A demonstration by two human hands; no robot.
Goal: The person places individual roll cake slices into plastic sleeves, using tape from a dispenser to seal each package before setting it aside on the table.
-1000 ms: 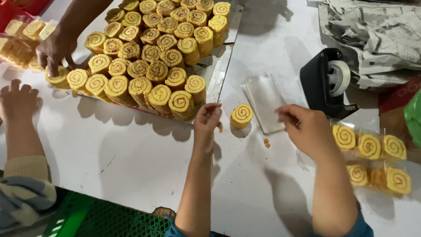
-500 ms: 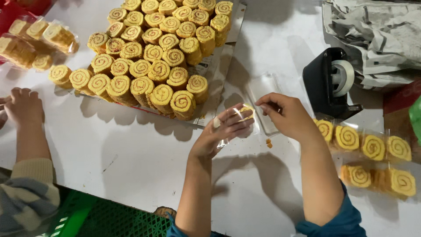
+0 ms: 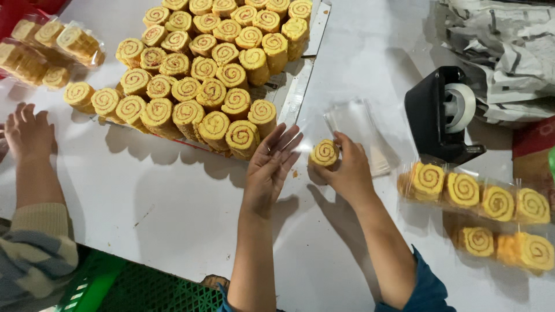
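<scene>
Hands are right in the middle of the white bench (image 3: 173, 219) here. Right hand (image 3: 347, 170) has its fingers pinched around one yellow swirl roll slice (image 3: 324, 153), holding it just off the surface with the spiral face up. Left hand (image 3: 270, 167) is open and flat, fingers stretched out and holding nothing, just beside that slice and pretty much touching the edge of the big pile of swirl rolls (image 3: 208, 75) stacked on a metal tray (image 3: 300, 86). A clear plastic bag (image 3: 361, 130) lies just behind the right hand, kinda hard to make out since it's see-through. Further right there's a black tape dispenser (image 3: 442, 115), and in front of it two packed rows of rolls (image 3: 480, 196) already in clear wrap. Over on the left edge another person's hand (image 3: 28, 133) rests flat on the bench, near more bagged rolls (image 3: 52, 49).
</scene>
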